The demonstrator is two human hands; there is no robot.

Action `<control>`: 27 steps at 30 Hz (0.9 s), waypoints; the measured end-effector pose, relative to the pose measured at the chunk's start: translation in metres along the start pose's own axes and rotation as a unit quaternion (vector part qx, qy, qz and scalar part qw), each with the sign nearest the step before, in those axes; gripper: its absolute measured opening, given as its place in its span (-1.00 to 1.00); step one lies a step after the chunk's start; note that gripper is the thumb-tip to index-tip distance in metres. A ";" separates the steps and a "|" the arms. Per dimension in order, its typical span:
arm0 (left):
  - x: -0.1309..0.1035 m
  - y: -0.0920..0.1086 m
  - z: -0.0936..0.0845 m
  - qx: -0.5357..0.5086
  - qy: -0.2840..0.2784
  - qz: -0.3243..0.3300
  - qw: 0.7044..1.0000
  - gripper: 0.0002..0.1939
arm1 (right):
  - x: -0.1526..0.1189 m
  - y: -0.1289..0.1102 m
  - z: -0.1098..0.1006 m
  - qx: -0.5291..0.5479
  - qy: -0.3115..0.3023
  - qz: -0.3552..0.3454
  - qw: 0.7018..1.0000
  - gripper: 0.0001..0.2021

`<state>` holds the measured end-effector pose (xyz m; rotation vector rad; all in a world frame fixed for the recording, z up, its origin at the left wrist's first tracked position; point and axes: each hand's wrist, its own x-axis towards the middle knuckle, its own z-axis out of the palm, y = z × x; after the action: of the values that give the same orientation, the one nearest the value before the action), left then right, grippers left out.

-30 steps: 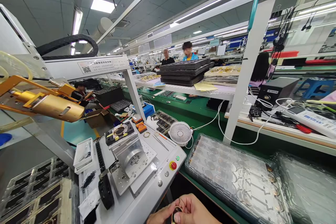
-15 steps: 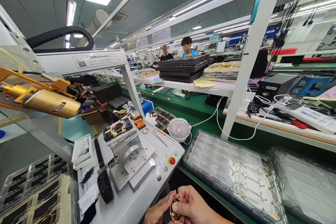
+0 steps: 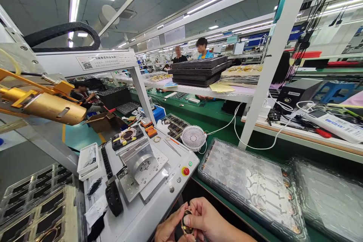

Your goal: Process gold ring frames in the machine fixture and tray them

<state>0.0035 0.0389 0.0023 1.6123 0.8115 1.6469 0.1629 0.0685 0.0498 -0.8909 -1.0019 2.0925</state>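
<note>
At the bottom middle of the head view, both my hands are closed round a small oval part with a gold-coloured rim and dark inside (image 3: 186, 222), perhaps a watch case. My left hand (image 3: 169, 227) grips its left side. The thumb of my right hand (image 3: 204, 218) presses on its face, while the other fingers curl behind. Part of the piece is covered by my fingers. Ahead and to the left of my hands stands a white machine bench with a metal fixture (image 3: 143, 162) and a red stop button (image 3: 185, 171).
A gold cylinder (image 3: 53, 107) hangs from the machine's arm at left. Clear plastic trays (image 3: 244, 185) of parts lie on the green bench at right. A small white fan (image 3: 194, 138), tweezers (image 3: 172, 147) and a dark fixture holding a ring (image 3: 127, 137) are farther back. Other people sit beyond the shelf.
My hands, with the gold-rimmed part in them, have shifted slightly up and left in the picture. The right thumb stays on its face. The camera view has moved a little.
</note>
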 end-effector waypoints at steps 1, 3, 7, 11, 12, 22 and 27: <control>0.001 -0.002 -0.005 0.009 -0.016 0.011 1.000 -0.47 | 0.000 0.001 0.000 -0.002 0.002 0.002 1.000 -0.19; 0.006 -0.005 -0.014 0.034 -0.076 0.047 0.995 -0.39 | -0.001 0.002 0.000 -0.005 0.004 0.003 1.000 -0.19; 0.015 -0.009 -0.027 0.088 -0.166 0.119 0.975 -0.15 | -0.004 0.000 0.002 0.001 0.014 0.002 1.000 -0.18; 0.021 -0.005 -0.028 0.107 -0.169 0.138 0.970 -0.13 | -0.007 -0.004 0.004 0.007 0.024 0.004 1.000 -0.17; 0.022 -0.004 -0.028 0.105 -0.177 0.140 0.968 -0.14 | -0.007 -0.005 0.005 0.006 0.023 0.008 1.000 -0.18; 0.018 -0.010 -0.025 0.013 -0.157 0.098 0.983 -0.33 | -0.010 -0.014 0.011 0.000 0.003 0.028 1.000 -0.21; 0.013 -0.015 -0.027 0.040 -0.131 0.091 0.986 -0.31 | -0.008 -0.012 0.012 0.001 0.016 0.020 1.000 -0.20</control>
<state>-0.0227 0.0589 -0.0036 1.9593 0.6166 1.4965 0.1611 0.0639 0.0674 -0.9483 -0.9729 2.1062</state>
